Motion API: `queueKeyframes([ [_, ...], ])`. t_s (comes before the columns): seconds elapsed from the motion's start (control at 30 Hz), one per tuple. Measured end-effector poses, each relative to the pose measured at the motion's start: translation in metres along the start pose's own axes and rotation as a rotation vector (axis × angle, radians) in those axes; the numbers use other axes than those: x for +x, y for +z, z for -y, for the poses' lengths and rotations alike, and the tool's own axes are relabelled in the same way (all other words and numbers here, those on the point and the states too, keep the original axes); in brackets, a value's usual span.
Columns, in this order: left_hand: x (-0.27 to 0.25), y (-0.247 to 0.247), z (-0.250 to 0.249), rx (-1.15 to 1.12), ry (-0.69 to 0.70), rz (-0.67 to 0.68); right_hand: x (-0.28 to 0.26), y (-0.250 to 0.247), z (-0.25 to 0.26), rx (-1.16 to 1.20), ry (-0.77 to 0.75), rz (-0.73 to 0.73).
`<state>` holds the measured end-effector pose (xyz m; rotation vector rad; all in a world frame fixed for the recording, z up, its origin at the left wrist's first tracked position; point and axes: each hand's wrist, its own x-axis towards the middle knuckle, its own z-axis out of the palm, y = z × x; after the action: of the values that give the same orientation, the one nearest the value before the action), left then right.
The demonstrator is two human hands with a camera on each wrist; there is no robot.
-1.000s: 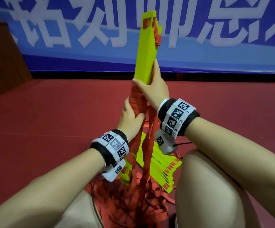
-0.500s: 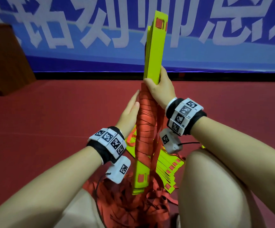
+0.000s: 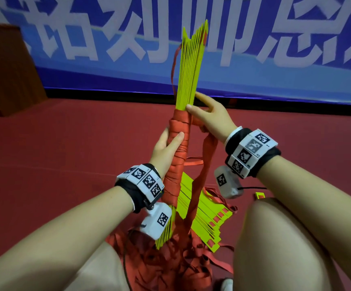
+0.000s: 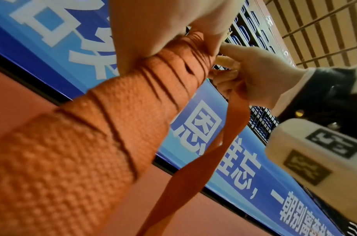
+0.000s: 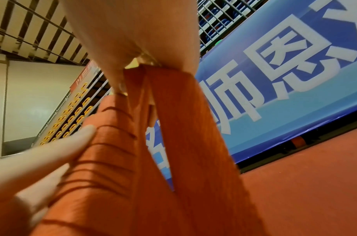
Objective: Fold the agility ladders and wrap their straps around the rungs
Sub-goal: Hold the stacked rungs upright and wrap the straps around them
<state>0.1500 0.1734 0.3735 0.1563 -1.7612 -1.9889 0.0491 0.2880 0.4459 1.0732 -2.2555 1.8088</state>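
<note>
Since the earlier frames, the left hand [image 3: 166,148] has closed around the strap-wrapped rung bundle [image 3: 177,156], the right hand [image 3: 210,120] has shifted to the wrap's upper edge holding the loose strap [image 3: 204,164], and the yellow rung tips [image 3: 193,59] have fanned apart.

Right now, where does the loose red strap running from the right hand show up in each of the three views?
Head: the loose red strap hangs right of centre, from the right hand down to the floor pile.
Left wrist: a diagonal band from centre to bottom edge.
Right wrist: a broad band filling the centre.
Shared landmark: the blue banner with white characters.
</note>
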Motion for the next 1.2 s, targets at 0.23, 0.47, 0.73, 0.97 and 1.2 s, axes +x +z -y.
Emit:
queueKeyframes([
  [0.23,0.01,-0.009,0.011,0.339,0.148,-0.168,0.007,0.021,-0.003,-0.101,-0.001,-0.095],
  [0.47,0.006,-0.012,0.004,0.577,0.189,-0.263,0.001,0.035,0.002,0.09,0.08,-0.173],
  [0.73,0.004,-0.014,-0.002,0.612,0.246,-0.075,0.004,0.033,0.001,0.037,0.106,-0.255],
  [0.97,0.005,-0.017,-0.007,0.115,0.025,0.194,-0.001,0.022,0.008,0.402,0.043,-0.088],
  [1.2,-0.002,-0.008,-0.005,0.063,0.122,0.087,0.002,0.019,0.011,0.308,0.072,-0.049],
])
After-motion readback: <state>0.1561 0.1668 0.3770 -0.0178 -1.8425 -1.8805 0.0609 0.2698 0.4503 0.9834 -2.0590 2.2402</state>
